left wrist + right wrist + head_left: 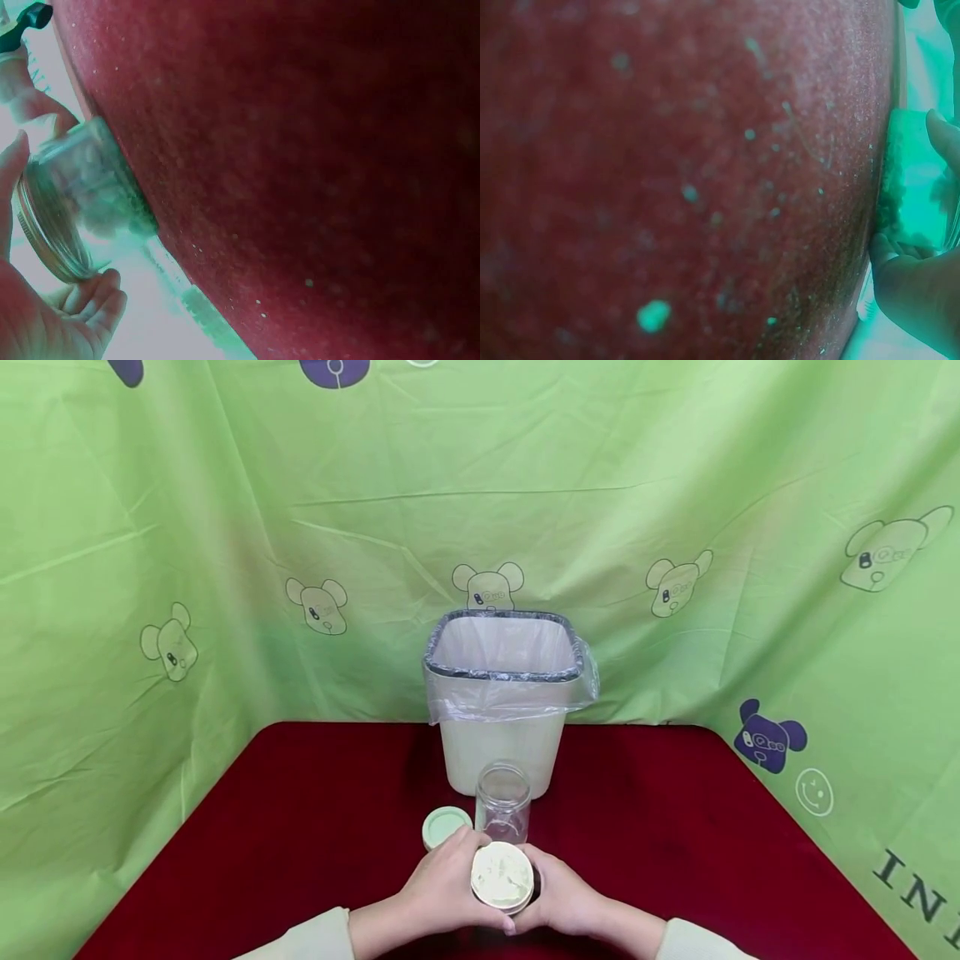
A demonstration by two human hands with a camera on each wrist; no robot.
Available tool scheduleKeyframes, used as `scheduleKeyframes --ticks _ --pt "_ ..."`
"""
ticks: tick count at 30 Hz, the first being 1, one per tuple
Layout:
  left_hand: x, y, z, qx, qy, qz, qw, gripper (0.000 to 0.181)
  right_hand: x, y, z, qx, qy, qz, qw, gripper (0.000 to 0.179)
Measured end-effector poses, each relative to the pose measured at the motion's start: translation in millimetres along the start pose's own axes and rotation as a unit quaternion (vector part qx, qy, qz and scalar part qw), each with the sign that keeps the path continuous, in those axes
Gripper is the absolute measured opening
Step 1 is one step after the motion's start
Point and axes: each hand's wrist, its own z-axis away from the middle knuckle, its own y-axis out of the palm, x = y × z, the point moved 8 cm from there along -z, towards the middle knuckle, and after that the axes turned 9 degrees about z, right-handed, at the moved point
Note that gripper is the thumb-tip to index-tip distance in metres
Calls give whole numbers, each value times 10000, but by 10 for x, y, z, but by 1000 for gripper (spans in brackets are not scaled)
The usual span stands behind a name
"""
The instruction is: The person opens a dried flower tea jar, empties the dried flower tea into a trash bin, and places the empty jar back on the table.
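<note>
A clear jar (94, 180) with a cream-topped lid (502, 875) stands on the red cloth close to my body, and both hands curve round it. My left hand (448, 883) grips its left side, thumb and fingers near the lid rim in the left wrist view. From the right side my right hand (564, 893) holds it, thumb and fingers on the glass in the right wrist view. Lumpy contents show through the glass. Just beyond the hands is an open clear jar (502, 814), and left of it a pale green lid (446, 823), partly hidden by my left hand.
A white bin (501, 752) with a clear plastic liner over its rim stands behind the open jar. The red cloth (315, 810) covers the table. Green printed fabric (585, 468) hangs along the back and both sides.
</note>
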Motion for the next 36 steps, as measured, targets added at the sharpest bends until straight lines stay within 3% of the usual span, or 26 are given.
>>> scheduleKeyframes --ticks 5,9,17,27,31,36 --pt "-19 0 -16 97 -62 -157 9998 85 4 2 5 65 -4 -143 9999 74" --pt "-40 -8 -28 198 82 -262 9994 84 18 0 5 107 28 -257 9996 74" --pt "19 -28 -87 806 -15 292 9963 85 6 5 0 141 136 -265 9995 78" --pt "11 12 -202 1885 656 484 9787 88 12 -1 3 161 176 -170 9996 80" --pt "-37 37 -239 2099 892 250 9733 91 4 4 -2 179 174 -197 9995 80" --pt "-76 38 -257 2099 949 25 9731 87 15 -2 -6 178 164 -188 9995 81"
